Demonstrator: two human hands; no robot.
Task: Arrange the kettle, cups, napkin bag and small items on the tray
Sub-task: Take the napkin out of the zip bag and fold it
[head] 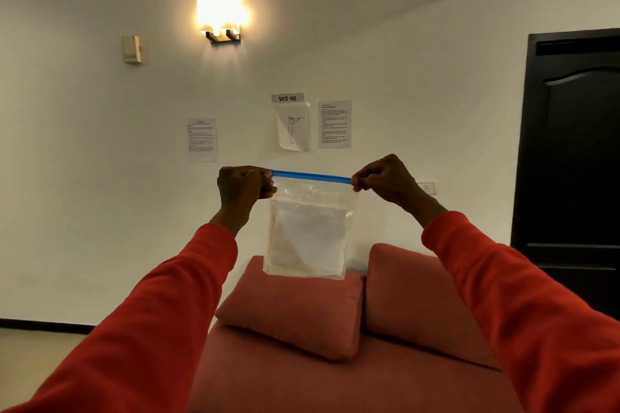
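Note:
A clear plastic napkin bag (308,235) with a blue zip strip along its top hangs in the air in front of me, white folded napkins inside it. My left hand (243,186) pinches the left end of the blue strip. My right hand (385,179) pinches the right end. Both arms wear red sleeves and are stretched forward at chest height. The tray, kettle and cups are out of view.
Below the bag is a red sofa (335,379) with two red cushions (295,308) against a white wall. Printed sheets (333,124) and a lit wall lamp (221,15) hang on the wall. A dark door (570,161) stands at the right.

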